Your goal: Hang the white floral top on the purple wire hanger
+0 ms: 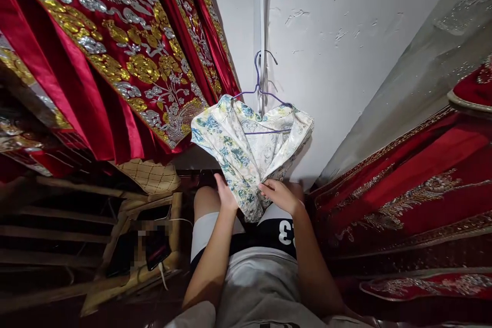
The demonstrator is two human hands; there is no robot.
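A white blouse with a blue, green and yellow floral print (240, 164) hangs in front of me, its collar and neckline open towards me. Thin purple wire forms the hanger (257, 74) inside its shoulders. At the lower front of the blouse, my right hand (282, 196) pinches the fabric where the two front edges meet. My left hand (226, 196) is against the blouse's lower left side with its fingers stretched out; part of it is hidden by the cloth. The blouse's bottom hem hangs over my lap, between my thighs.
Red gowns with gold and silver embroidery (146, 69) hang at the left. More red embroidered garments (415, 189) are on the right, beside a sheer cover (384, 97). A bamboo stool (175, 236) holds a phone (157, 248) with a cable. A white wall (338, 15) stands ahead.
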